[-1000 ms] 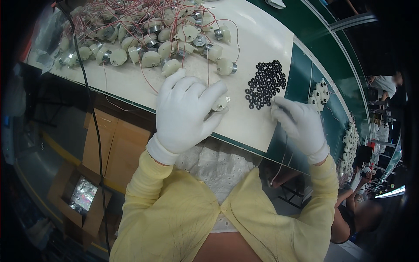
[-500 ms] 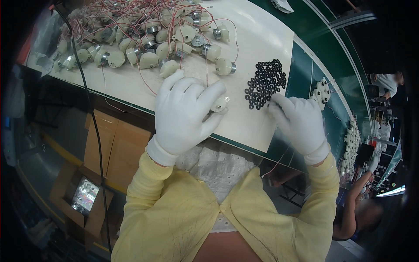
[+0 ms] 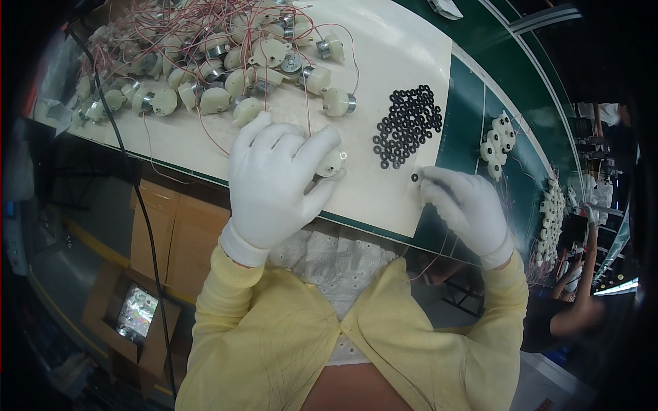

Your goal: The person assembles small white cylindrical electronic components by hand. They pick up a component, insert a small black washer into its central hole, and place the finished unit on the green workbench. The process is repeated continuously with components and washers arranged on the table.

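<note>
My left hand [image 3: 271,181], in a white glove, is closed around a small geared motor [image 3: 331,164]. The motor's round cream housing shows between thumb and forefinger, and the rest of it is hidden by the glove. To the right, my white-gloved right hand [image 3: 467,205] has its fingers bent together, with one small black rubber ring [image 3: 415,177] at the fingertips. Just beyond that hand lies a flat cluster of black rubber rings [image 3: 406,127] on the white board [image 3: 384,198].
A heap of cream geared motors [image 3: 216,100] with tangled red wires covers the far left. Finished-looking motors bearing black centres [image 3: 498,145] stand on the green tabletop [image 3: 466,103]. A black cable [image 3: 140,198] hangs at left above cardboard boxes [image 3: 195,233]. Other people are at far right.
My right hand has drawn back from the cluster toward me, and a single ring now shows apart from it at the fingertips. The left hand keeps its hold on the motor.
</note>
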A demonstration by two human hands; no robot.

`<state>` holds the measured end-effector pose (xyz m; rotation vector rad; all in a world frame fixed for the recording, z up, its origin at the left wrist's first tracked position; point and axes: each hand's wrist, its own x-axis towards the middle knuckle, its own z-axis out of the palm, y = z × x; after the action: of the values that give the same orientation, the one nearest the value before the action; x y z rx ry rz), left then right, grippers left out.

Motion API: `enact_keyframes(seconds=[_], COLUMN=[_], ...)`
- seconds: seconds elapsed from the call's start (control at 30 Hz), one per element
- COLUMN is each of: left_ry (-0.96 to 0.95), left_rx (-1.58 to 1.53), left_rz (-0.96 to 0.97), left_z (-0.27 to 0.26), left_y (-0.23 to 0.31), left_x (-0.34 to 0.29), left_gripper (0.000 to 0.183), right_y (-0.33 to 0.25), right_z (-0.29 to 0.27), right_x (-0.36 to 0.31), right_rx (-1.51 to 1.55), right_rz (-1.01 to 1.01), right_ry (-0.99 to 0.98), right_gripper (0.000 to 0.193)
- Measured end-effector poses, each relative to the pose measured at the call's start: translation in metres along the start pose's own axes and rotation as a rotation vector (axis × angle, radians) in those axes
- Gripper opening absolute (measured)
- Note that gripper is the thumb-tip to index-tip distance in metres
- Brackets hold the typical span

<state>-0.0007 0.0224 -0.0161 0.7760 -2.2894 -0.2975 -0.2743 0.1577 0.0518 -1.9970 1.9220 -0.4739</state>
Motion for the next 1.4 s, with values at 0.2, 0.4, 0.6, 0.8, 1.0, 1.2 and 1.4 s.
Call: enact_keyframes(seconds=[0.2,0.4,0.6,0.8,1.0,1.2,1.4], left_ry=[0.012,0.014,0.010,0.009,0.011,0.012,0.009], left_rx=[0.001,-0.002,-0.009,-0.007,0.003,0.001,0.006], left_rz=[0.011,0.018,0.016,0.013,0.008,0.014,0.012], left_z=[0.002,0.002,0.002,0.002,0.001,0.003,0.002], left_y=[-0.001,-0.001,-0.002,-0.001,-0.001,-0.001,-0.001], left_x=[0.000,0.000,0.000,-0.001,-0.001,-0.001,-0.002], left_gripper=[0.049,0.050,0.049,0.048,0.048,0.050,0.050], right_y=[-0.002,0.005,0.000,-0.012,-0.020,-0.026,-0.022], right_z=[-0.003,-0.001,0.008,0.005,-0.001,0.000,-0.001], right_x=[0.000,0.001,-0.001,0.005,-0.001,-0.002,0.001], right_rx=[0.086,0.127,0.209,-0.161,-0.309,-0.412,-0.395], right_rz=[0.100,0.098,0.135,-0.037,-0.068,-0.084,-0.109], right_ry=[0.030,0.030,0.053,0.073,-0.004,-0.083,-0.081], right_gripper=[0.032,0.035,0.030,0.026,0.024,0.021,0.022])
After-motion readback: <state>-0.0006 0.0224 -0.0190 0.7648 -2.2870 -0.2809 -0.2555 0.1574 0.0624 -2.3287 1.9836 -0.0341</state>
